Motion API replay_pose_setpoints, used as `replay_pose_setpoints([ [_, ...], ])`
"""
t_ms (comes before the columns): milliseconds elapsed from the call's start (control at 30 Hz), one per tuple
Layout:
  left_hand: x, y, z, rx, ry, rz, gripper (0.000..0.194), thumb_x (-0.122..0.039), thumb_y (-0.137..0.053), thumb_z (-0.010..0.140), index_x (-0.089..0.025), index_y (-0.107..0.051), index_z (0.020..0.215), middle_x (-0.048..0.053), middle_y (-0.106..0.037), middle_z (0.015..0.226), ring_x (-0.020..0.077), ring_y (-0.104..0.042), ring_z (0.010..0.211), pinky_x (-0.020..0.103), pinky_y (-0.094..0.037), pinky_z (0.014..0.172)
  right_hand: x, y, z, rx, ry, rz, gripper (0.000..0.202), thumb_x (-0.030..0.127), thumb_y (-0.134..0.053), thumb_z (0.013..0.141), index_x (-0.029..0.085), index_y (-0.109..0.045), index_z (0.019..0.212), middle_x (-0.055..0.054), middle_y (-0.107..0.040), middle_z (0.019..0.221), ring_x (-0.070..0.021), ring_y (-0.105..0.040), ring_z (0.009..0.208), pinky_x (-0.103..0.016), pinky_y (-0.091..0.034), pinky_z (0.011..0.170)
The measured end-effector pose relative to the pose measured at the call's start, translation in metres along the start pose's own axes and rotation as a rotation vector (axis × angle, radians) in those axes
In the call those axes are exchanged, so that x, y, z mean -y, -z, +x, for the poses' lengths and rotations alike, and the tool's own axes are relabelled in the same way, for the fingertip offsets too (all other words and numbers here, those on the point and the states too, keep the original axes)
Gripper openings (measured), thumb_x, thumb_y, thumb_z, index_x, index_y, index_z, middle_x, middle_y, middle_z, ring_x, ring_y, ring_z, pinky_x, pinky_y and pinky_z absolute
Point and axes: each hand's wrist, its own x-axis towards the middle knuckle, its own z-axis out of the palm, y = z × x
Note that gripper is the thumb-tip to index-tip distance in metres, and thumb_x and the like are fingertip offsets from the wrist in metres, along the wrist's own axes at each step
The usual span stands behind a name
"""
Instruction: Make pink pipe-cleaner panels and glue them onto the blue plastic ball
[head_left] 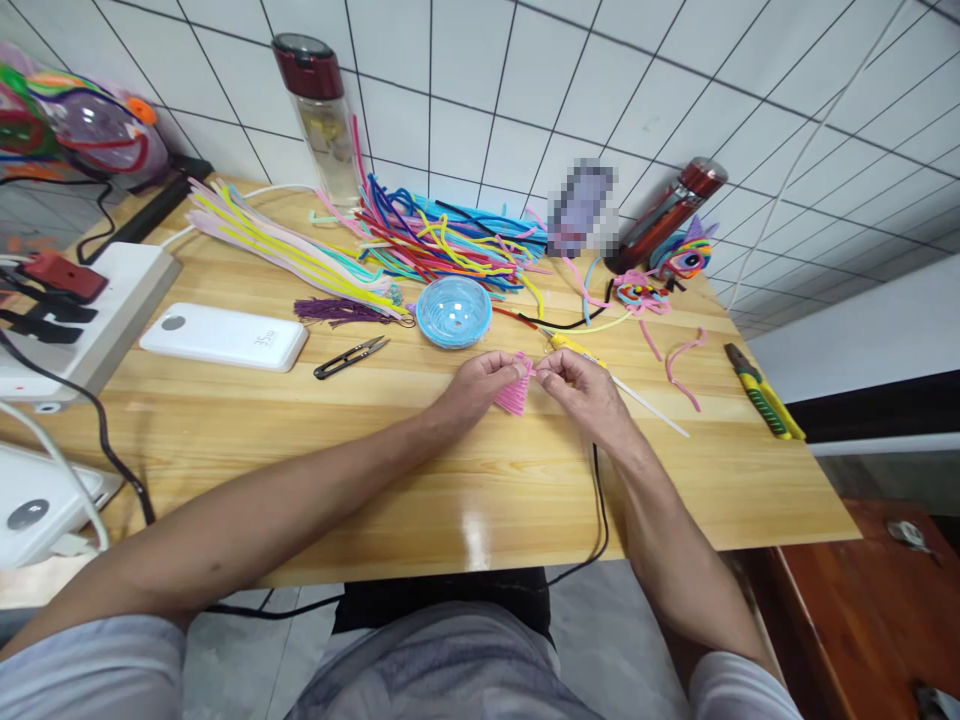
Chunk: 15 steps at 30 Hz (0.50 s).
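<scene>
Above the middle of the table, a small flat piece of pink pipe cleaner (pixel 512 398), with ridged rows, is pinched between the thumb and fingers of my left hand (pixel 480 388). Close beside it, my right hand (pixel 583 398) is closed in a pinch on the pink pipe cleaner's end at the upper right of the piece. Just behind my hands lies a yellow-handled glue gun (pixel 574 347), partly covered by my right hand. A blue bowl (pixel 454 312) stands behind my left hand, and black thread snips (pixel 351 358) rest to its left.
Loose pipe cleaners (pixel 450 235) in many colours lie along the wall. A clear bottle (pixel 322 130) and a red flask (pixel 667 215) stand at the back. A white power bank (pixel 223 337) and a power strip (pixel 120 300) are left; pliers (pixel 761 395) lie right. A black cord crosses the front edge.
</scene>
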Motion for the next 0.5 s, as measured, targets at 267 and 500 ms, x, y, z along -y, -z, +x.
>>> replay_pose_setpoints([
  [267, -0.007, -0.004, -0.002, 0.092, 0.063, -0.15, 0.041, -0.046, -0.095, 0.067, -0.017, -0.07, 0.079, 0.0, -0.067, 0.079, 0.012, -0.056, 0.073, 0.025, -0.047, 0.067, -0.003, 0.004, 0.001, 0.008, 0.123, 0.049, 0.019, 0.04, -0.068, 0.097, 0.022, -0.07, 0.09, -0.002, -0.074, 0.089, -0.0188, -0.065, 0.084, -0.033, -0.051, 0.082],
  [500, -0.011, -0.005, -0.005, 0.176, 0.105, -0.19, 0.034, -0.041, -0.089, 0.078, -0.015, -0.067, 0.077, 0.002, -0.062, 0.076, 0.0128, -0.057, 0.069, 0.025, -0.048, 0.058, -0.002, 0.011, 0.001, 0.058, 0.141, 0.123, 0.035, 0.057, -0.071, 0.099, 0.023, -0.073, 0.095, -0.004, -0.076, 0.092, -0.0206, -0.069, 0.086, -0.034, -0.053, 0.084],
])
